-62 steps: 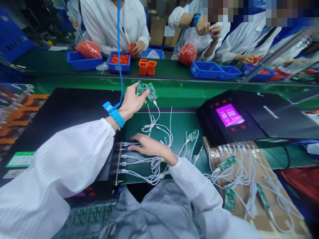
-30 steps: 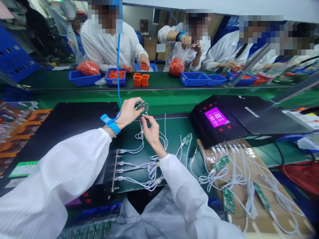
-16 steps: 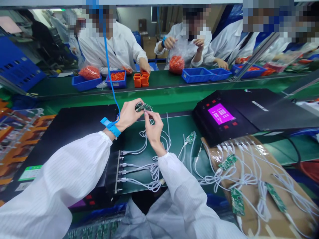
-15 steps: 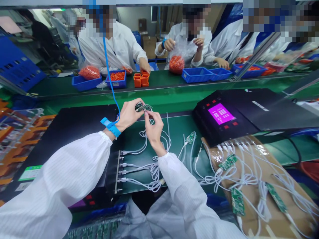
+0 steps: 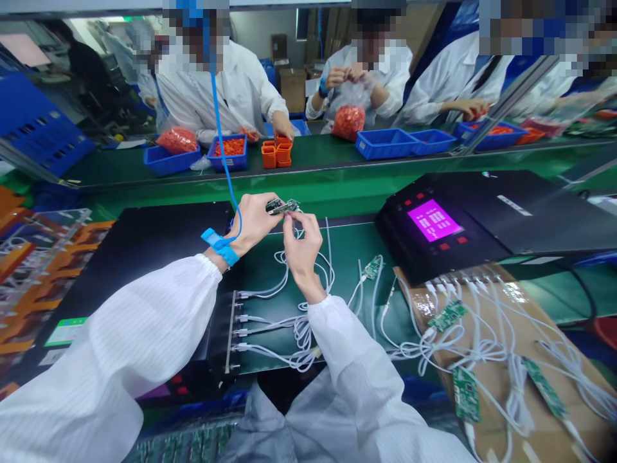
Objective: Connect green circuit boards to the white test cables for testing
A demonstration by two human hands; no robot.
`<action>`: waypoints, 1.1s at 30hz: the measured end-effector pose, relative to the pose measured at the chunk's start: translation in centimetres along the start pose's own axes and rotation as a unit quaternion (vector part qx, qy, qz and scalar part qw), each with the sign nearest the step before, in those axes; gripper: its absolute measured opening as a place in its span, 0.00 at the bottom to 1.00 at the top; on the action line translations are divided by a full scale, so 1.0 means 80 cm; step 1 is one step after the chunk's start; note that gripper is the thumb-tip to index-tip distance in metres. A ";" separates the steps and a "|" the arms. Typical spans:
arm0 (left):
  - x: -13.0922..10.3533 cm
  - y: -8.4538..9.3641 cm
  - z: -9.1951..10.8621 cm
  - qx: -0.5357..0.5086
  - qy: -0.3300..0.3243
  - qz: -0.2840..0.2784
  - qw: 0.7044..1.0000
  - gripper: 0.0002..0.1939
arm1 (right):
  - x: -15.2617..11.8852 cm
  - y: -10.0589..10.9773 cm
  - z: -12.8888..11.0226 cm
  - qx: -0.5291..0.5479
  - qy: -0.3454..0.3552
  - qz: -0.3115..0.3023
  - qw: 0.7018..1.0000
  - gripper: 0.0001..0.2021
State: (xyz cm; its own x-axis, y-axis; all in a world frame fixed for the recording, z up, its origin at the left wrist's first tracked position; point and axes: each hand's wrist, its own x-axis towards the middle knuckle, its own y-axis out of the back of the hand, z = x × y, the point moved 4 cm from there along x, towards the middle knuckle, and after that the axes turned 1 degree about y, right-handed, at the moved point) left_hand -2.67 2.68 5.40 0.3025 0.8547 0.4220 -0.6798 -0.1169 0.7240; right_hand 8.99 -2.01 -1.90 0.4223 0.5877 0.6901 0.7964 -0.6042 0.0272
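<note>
My left hand (image 5: 258,220), with a blue strap (image 5: 220,247) and cord on its wrist, is closed on a small green circuit board (image 5: 289,206) held above the bench. My right hand (image 5: 303,244) is closed in a pinch against the board's near edge. Its fingertips hide whatever lies between them. White cables (image 5: 303,334) run below both hands from the side ports of a black box (image 5: 159,257). Another circuit board (image 5: 372,267), joined to a white cable, lies on the green bench to the right of my right hand.
A second black box (image 5: 482,218) with a lit purple screen (image 5: 435,220) stands on the right. In front of it, cardboard (image 5: 491,444) bears several cabled boards and tangled cables. Across the bench, people in white coats handle orange parts near blue trays (image 5: 385,144). Orange racks stand at left.
Both hands and the board keep nearly the same pose, while the whole view has shifted slightly. Across the bench, a person's hands have come together at the top of a clear bag.
</note>
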 end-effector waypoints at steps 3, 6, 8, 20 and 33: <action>-0.001 0.000 0.002 -0.002 0.000 -0.005 1.000 0.04 | 0.000 -0.002 0.002 0.026 -0.014 0.005 1.000 0.08; -0.001 -0.001 0.004 0.005 0.000 -0.012 1.000 0.05 | 0.000 -0.005 0.008 0.038 -0.043 -0.002 0.998 0.08; -0.002 -0.001 0.005 0.008 -0.003 -0.013 1.000 0.05 | 0.000 -0.007 0.012 0.035 -0.059 -0.013 0.998 0.09; 0.002 -0.013 -0.009 0.086 -0.005 -0.064 0.994 0.06 | -0.007 -0.014 0.034 0.049 -0.094 -0.024 0.994 0.10; 0.002 -0.002 -0.005 -0.095 0.002 0.003 0.995 0.06 | 0.000 -0.008 0.016 0.093 -0.082 0.019 0.992 0.11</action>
State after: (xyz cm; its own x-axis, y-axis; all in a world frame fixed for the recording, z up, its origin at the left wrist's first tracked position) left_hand -2.80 3.05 5.12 0.2949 0.8564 0.4238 -0.7961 -0.0252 0.6047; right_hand 9.02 -0.90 -2.85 0.5065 0.6545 0.5614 0.8381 -0.5268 -0.1419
